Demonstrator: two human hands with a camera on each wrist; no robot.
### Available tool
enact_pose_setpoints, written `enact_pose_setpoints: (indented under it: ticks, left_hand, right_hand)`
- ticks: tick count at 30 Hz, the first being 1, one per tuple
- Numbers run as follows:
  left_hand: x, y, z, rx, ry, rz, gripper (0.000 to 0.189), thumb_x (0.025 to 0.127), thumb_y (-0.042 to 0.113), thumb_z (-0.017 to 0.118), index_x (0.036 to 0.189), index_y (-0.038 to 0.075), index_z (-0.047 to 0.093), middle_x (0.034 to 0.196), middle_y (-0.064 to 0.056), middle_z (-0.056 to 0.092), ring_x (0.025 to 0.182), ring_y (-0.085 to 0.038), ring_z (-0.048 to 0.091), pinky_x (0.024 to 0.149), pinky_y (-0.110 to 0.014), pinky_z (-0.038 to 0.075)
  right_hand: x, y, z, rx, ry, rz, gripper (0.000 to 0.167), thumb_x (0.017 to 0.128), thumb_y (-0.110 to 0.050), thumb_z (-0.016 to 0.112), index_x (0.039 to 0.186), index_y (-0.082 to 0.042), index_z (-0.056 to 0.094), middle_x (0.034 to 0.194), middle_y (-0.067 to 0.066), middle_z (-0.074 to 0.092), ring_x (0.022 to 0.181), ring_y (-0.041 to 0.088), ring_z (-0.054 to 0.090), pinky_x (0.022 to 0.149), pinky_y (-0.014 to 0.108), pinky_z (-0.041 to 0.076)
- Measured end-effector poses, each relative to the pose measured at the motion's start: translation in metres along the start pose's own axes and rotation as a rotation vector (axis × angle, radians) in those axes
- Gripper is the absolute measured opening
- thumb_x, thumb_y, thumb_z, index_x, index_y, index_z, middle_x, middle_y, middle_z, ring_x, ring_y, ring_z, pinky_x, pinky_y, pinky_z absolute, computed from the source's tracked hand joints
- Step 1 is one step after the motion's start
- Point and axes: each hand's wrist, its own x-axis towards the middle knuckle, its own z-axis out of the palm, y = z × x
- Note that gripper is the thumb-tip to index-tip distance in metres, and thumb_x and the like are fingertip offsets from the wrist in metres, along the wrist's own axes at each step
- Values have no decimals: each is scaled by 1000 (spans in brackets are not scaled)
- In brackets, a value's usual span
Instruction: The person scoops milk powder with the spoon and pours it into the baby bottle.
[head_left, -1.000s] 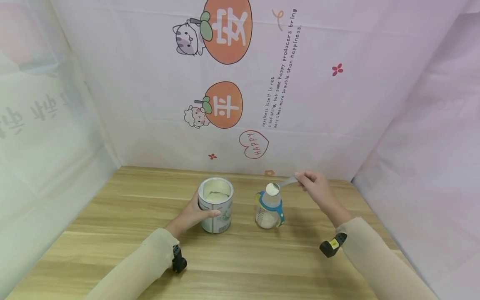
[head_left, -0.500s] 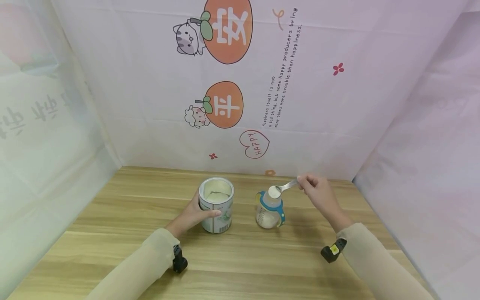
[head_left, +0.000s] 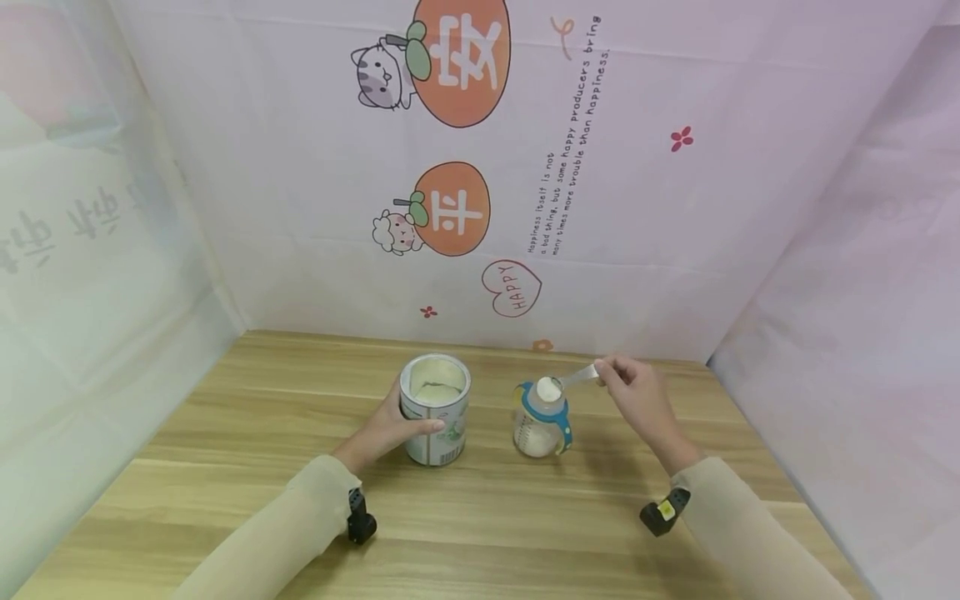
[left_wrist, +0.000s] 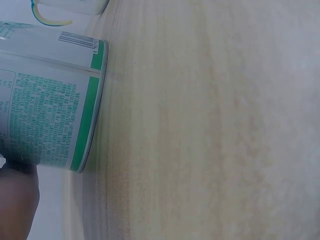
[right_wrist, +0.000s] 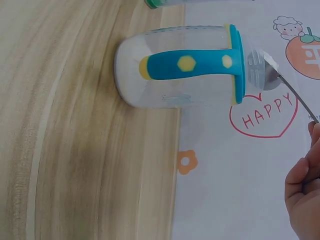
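My left hand (head_left: 386, 433) grips the side of an open milk powder tin (head_left: 450, 446), with pale powder visible inside. The tin stands upright on the table; its green-and-white label (left_wrist: 45, 115) fills part of the left wrist view. To its right stands a clear baby bottle (head_left: 534, 437) with a blue-and-yellow handle ring (right_wrist: 195, 64), lidless, white powder in its bottom. My right hand (head_left: 641, 400) pinches the handle end of a metal spoon (head_left: 581, 377). The spoon's bowl, heaped with white powder (head_left: 550, 388), is at the bottle's mouth. Whether it touches the rim I cannot tell.
The wooden table (head_left: 480, 533) meets a printed cloth backdrop (head_left: 615, 308) just behind the bottle and tin. Pale cloth walls rise on the left (head_left: 112, 333) and right (head_left: 847, 333). A small black camera (head_left: 660, 515) sits on the right wrist, another on the left.
My right hand has lowered slightly, bringing the powder-filled spoon bowl down closer to the bottle's mouth. My left hand, the tin and the bottle have kept their places.
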Motion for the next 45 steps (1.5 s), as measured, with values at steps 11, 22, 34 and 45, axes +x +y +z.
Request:
enact_pose_setpoints:
  ticks: [11, 22, 34, 45]
  left_hand:
    - [1, 0, -1, -31, -25, 23, 107, 81, 26, 86, 158, 32, 12, 150, -9, 40, 138, -31, 37, 116, -62, 18]
    - [1, 1, 0, -26, -27, 19, 108, 80, 27, 86, 159, 34, 12, 152, -9, 39, 139, -31, 36, 115, -62, 18]
    - [1, -2, 0, -38, -31, 29, 105, 82, 25, 85, 158, 34, 13, 151, -8, 40, 138, -32, 37, 115, -62, 18]
    - [1, -3, -1, -46, -43, 43, 104, 81, 26, 86, 156, 42, 16, 149, -4, 42, 137, -29, 39, 115, -62, 20]
  right_hand:
    - [-6, -2, 8, -89, 81, -216, 17, 100, -19, 64, 90, -7, 72, 74, 2, 65, 61, 14, 52, 52, 22, 43]
    - [-10, 4, 13, -164, 154, -567, 5, 91, 0, 70, 89, -5, 71, 73, -4, 60, 65, 8, 51, 53, 24, 45]
    - [-14, 7, 15, -179, 166, -682, 15, 98, -13, 64, 90, -3, 69, 76, -2, 61, 67, 9, 52, 55, 21, 44]
    - [-13, 11, 19, -147, 199, -842, 32, 105, -30, 55, 91, -6, 70, 79, -3, 61, 66, 8, 52, 53, 21, 46]
